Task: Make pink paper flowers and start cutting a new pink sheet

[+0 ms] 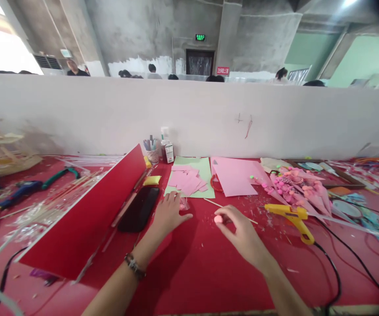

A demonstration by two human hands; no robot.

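Observation:
Between the thumb and fingers of my right hand [237, 230] is a small pink ball [218, 218], perhaps a pom-pom. My left hand [168, 215] is spread low over the red table, fingers apart, beside a small clear bag [183, 203] with something pink inside. Just beyond it, pink paper pieces [187, 180] lie on a green sheet [173, 188]. A thin wooden stick [213, 202] rests on the table, running behind my right hand. To the right lies a yellow glue gun [290, 213], and behind it is a heap of pink paper cones [303, 188] with small balls on them.
A red board [91, 219] stands slanted at the left, with a black phone [138, 210] beside it. Pink sheets [237, 175] lie farther back. A pen cup [152, 151] and bottle stand by the white partition [189, 114]. The glue gun's black cord [334, 267] trails right.

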